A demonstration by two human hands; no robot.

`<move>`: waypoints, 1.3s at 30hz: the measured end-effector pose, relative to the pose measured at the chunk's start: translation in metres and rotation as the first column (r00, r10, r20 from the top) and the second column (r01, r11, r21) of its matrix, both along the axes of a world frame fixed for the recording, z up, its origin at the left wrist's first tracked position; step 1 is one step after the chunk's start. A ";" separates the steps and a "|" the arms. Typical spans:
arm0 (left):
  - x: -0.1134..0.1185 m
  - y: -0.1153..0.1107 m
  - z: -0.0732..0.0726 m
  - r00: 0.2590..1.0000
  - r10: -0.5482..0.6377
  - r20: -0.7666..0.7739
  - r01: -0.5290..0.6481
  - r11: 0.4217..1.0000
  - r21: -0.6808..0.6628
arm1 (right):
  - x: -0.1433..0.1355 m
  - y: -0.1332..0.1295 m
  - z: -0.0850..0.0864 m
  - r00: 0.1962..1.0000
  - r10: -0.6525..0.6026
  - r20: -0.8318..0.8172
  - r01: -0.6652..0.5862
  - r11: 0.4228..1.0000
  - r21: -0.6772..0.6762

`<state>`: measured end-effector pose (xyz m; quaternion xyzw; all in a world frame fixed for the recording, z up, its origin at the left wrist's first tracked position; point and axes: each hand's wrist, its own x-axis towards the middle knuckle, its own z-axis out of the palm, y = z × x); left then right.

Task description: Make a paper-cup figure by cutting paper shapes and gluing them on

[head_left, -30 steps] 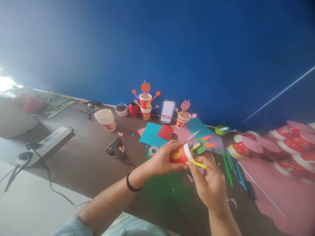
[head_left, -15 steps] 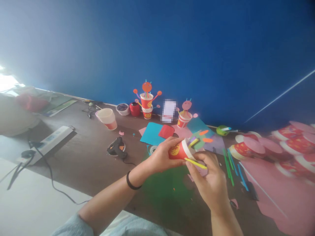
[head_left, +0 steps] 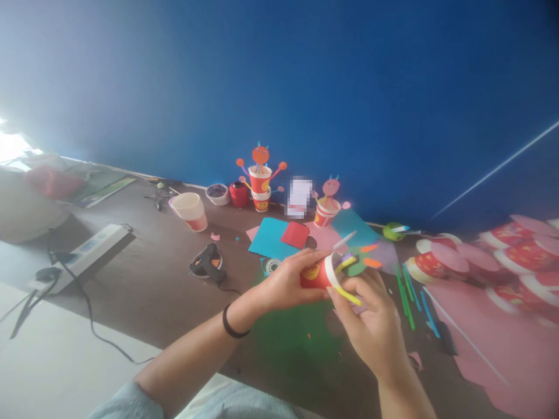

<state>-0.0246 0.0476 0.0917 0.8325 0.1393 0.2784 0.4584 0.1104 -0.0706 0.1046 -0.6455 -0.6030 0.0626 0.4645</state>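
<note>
A red paper cup with a white rim lies tilted in my left hand, its mouth facing right. The fingers of that hand wrap round the cup's wall. At the rim, my right hand pinches a yellow straw that sticks out past the edge. A green paper disc with orange strips projects from the cup's mouth, beside another yellow piece. Under the right fingers a purple paper piece is mostly hidden.
A black glue gun rests left of the hands, near a larger cup. Cup figures stand along the wall. Green straws and pink paper lie to the right. A power strip is at far left.
The yellow straw now sits closer against the cup's rim, with the right fingers nearer to it. The green disc has shifted slightly down and right, and a pale strip shows above the mouth.
</note>
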 end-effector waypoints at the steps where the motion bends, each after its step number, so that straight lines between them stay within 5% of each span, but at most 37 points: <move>1: 0.000 -0.001 0.000 1.000 0.002 -0.001 -0.002 1.000 0.001 | -0.001 0.000 0.000 1.000 0.002 0.000 -0.002 1.000 0.002; 12: 0.001 -0.004 -0.003 1.000 0.018 0.011 -0.019 1.000 0.023 | -0.002 -0.002 -0.004 0.995 0.021 -0.102 -0.021 1.000 0.002; 25: 0.004 -0.002 -0.010 0.997 0.044 0.058 -0.036 0.989 -0.141 | -0.001 0.000 -0.007 0.998 -0.066 -0.007 0.066 0.998 0.022; 39: 0.001 -0.003 -0.008 0.998 0.036 0.049 -0.031 0.995 -0.097 | 0.000 0.004 -0.009 0.999 -0.034 0.030 0.035 0.999 -0.019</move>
